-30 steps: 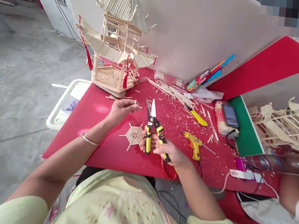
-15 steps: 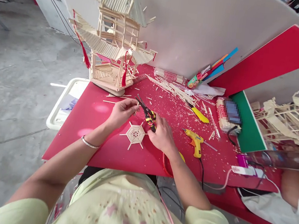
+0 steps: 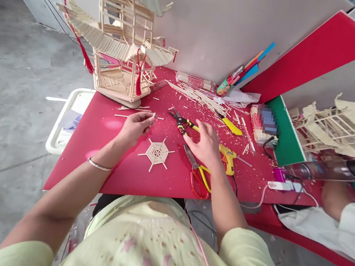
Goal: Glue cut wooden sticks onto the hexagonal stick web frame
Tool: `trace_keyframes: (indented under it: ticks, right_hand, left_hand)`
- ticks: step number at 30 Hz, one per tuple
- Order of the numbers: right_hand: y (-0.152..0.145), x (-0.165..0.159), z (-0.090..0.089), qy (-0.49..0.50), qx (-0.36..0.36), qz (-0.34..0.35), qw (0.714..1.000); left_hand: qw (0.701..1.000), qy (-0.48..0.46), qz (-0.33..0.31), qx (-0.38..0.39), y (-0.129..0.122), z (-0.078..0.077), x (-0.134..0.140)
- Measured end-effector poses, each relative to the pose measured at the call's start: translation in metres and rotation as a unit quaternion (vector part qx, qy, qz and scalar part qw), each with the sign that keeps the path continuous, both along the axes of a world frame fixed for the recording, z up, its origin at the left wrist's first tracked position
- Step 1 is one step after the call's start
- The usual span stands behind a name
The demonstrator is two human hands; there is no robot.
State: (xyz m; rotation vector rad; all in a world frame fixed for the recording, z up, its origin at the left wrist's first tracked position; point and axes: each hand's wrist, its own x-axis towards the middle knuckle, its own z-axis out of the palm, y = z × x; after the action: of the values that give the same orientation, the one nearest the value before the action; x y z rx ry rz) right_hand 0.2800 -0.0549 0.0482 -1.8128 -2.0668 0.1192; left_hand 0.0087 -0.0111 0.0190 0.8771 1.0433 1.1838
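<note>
My left hand (image 3: 137,125) is closed in a pinch on a short wooden stick piece (image 3: 153,116), held just above the red table. My right hand (image 3: 206,142) has its fingers apart beside black-and-yellow pliers (image 3: 183,123), which lie on the table with handles spread. Whether the fingertips still touch the handles is hard to see. Between my forearms lies a six-spoked hexagonal web of sticks (image 3: 157,153). Under my right wrist rests a second pair of pliers (image 3: 195,162), with one red and one yellow handle.
A stick-built pagoda (image 3: 122,58) stands at the back left. Loose sticks (image 3: 197,96), a yellow-handled cutter (image 3: 232,125) and a glue gun (image 3: 227,158) lie to the right. Beyond are a green board (image 3: 288,133) and another person's forearm (image 3: 334,193).
My right hand has loosened from the black-and-yellow pliers, which now lie on the table. The red-and-yellow pliers show more fully. My left hand keeps its pinch; the view has shifted.
</note>
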Motion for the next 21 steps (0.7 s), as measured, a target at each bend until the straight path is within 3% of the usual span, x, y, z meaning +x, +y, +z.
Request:
trace_keyframes:
  ticks: [3, 7, 11, 16, 18, 21]
  right_hand:
    - [-0.044, 0.019, 0.006, 0.075, -0.025, -0.023, 0.997]
    - [-0.073, 0.027, -0.008, 0.099, -0.068, -0.035, 0.992]
    - [-0.033, 0.010, -0.021, 0.030, -0.044, -0.003, 0.999]
    - [0.043, -0.006, -0.009, -0.099, -0.187, -0.026, 0.977]
    - [0.042, -0.002, 0.004, -0.115, -0.183, -0.020, 0.976]
    - [-0.010, 0.013, 0.019, -0.101, -0.107, -0.005, 0.989]
  left_hand:
    - [1.000, -0.003, -0.013, 0.001, -0.003, 0.003, 0.001]
    - [1.000, -0.011, -0.022, 0.005, -0.004, 0.002, 0.004]
    - [0.999, -0.023, -0.036, 0.013, -0.004, -0.003, 0.009]
    - [0.999, -0.032, -0.023, 0.035, -0.007, -0.002, 0.010]
    - [0.999, -0.031, -0.019, 0.032, -0.008, 0.001, 0.008]
    - [0.999, -0.025, -0.009, 0.025, -0.008, 0.005, 0.004]
